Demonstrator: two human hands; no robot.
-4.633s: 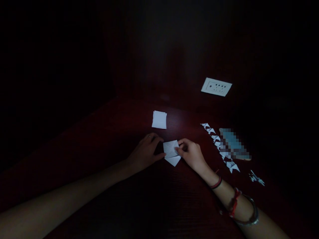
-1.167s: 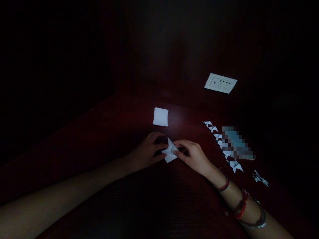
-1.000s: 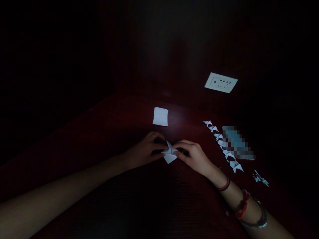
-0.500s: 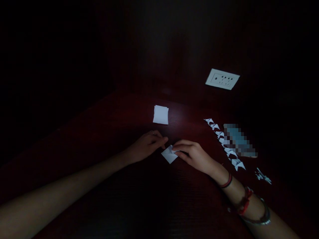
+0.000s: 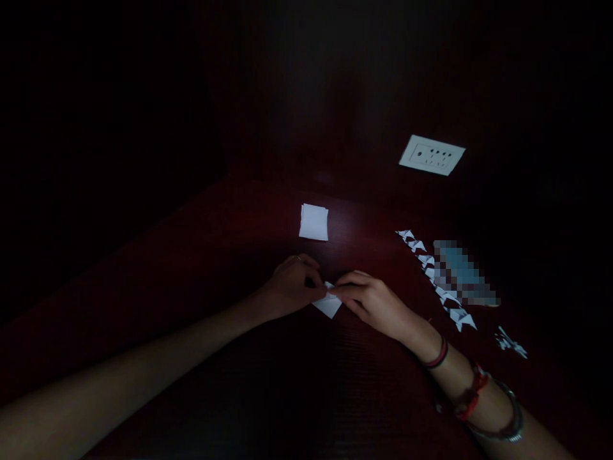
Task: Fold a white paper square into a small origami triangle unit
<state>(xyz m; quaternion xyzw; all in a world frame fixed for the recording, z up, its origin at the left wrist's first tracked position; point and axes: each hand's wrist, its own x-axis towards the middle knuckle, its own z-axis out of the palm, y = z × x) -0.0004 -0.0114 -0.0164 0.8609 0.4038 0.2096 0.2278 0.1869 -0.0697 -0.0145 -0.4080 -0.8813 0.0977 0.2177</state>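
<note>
A small folded piece of white paper [image 5: 329, 307] lies on the dark red table, one corner pointing toward me. My left hand [image 5: 295, 286] is closed at its left side, the thumb on the paper's upper part and the fingers curled behind. From the right, my right hand [image 5: 376, 303] pinches the same paper near its top, fingertips almost meeting the left thumb. Both hands cover part of the folds. Beyond them sits a stack of white paper squares [image 5: 313, 222].
Several folded white paper pieces [image 5: 447, 295] form a slanting row at the right. Beside them is a flat blurred-out object [image 5: 465, 271]. Thin white scraps [image 5: 511, 343] lie nearer me. A white socket plate [image 5: 432, 155] is on the back wall.
My left thumb has moved right and down onto the paper, close to the right fingertips. The right hand stays at the paper. The whole view has shifted slightly.
</note>
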